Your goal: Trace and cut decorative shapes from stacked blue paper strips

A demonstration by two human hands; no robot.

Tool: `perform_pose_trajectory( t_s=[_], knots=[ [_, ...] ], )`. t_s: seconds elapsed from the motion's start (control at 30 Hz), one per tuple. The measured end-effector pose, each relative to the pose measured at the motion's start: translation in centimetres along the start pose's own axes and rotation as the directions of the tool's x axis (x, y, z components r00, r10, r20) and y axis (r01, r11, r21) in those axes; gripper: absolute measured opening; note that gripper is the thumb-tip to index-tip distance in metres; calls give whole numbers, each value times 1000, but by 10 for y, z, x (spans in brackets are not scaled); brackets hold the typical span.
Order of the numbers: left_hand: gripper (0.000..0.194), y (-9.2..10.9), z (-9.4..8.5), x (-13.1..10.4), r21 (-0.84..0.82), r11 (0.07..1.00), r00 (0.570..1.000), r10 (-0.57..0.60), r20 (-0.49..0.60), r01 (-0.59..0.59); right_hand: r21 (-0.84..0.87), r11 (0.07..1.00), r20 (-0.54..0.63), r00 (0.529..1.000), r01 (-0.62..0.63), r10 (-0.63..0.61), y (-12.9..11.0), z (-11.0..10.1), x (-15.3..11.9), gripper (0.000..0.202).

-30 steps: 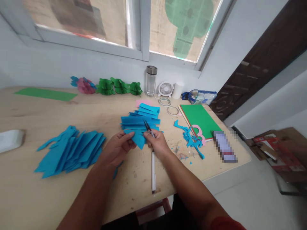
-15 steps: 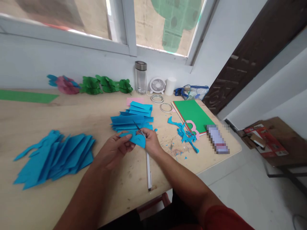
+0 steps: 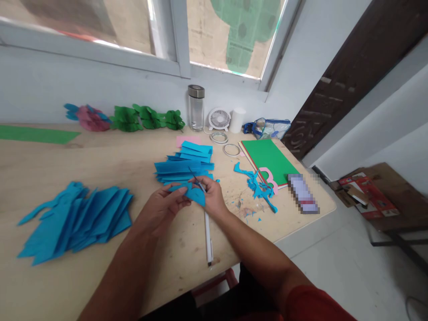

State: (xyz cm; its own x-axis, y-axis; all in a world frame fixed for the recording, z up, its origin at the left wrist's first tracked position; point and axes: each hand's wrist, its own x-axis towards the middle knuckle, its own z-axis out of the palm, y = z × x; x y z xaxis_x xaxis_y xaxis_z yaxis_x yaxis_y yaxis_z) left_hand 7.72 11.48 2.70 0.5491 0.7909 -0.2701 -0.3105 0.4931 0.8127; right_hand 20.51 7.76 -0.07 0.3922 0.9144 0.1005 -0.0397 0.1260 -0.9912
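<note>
Blue paper point(image 3: 196, 195) is at the centre of the frame, above the worktop point(image 3: 160, 281). The left hand point(image 3: 169, 199) enters from the lower left, forearm angled up and right; its fingers are clamped on the paper, thumb uppermost. The right hand point(image 3: 214, 196) enters from the lower right, forearm angled up and left; its fingers are closed around scissors point(image 3: 197, 179), tips directed to the upper left. A white pen point(image 3: 208, 236) lies below the right hand, at lower centre.
</note>
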Motion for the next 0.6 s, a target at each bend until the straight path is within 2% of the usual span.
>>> perform_pose_trajectory(
  t_s=[0.13,0.2,0.33,0.43,0.6],
  knots=[
    [30,-5,1,1,-48,998,998,42,-42,-44,27,1000,-33,999,5,-4,-4,0,1,39],
    [32,-5,1,1,-50,996,997,77,-20,-78,13,1000,-31,999,27,-26,-6,0,-1,41],
    [33,-2,0,1,-49,988,989,144,18,-143,-60,988,15,990,139,-138,-12,1,-6,31],
    [29,-1,-1,0,-66,986,988,156,12,-155,-103,974,96,976,204,-195,-13,1,-8,26],
    [26,-5,-3,1,-126,983,991,134,18,-131,-89,988,-18,991,128,-131,-8,2,-8,36]
  ],
)
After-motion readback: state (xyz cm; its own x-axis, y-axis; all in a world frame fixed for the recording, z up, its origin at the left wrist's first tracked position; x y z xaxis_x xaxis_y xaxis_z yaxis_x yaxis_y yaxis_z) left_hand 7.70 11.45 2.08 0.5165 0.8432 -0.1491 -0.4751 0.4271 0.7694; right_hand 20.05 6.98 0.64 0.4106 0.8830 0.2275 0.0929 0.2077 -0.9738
